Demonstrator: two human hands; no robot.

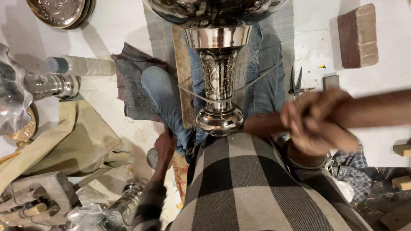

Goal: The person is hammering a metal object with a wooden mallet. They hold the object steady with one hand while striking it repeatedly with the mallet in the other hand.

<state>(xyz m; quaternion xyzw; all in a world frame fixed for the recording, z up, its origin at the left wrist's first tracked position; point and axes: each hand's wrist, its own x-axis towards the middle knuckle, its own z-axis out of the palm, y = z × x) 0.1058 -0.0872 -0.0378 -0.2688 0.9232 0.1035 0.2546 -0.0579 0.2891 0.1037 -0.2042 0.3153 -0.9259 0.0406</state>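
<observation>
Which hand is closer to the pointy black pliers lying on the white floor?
The right hand. It is blurred and sits just below the pliers. The left hand is far across on the other side of the shiny metal vase, reaching down to the floor.

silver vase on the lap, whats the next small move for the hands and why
Probably bring the left hand up onto the silver vase to steady it. The vase lies along the person's legs with nothing gripping it. The left hand is down by the floor beside the knee, and the right hand is blurred, off to the side of the vase's round end; whether it holds anything is unclear.
</observation>
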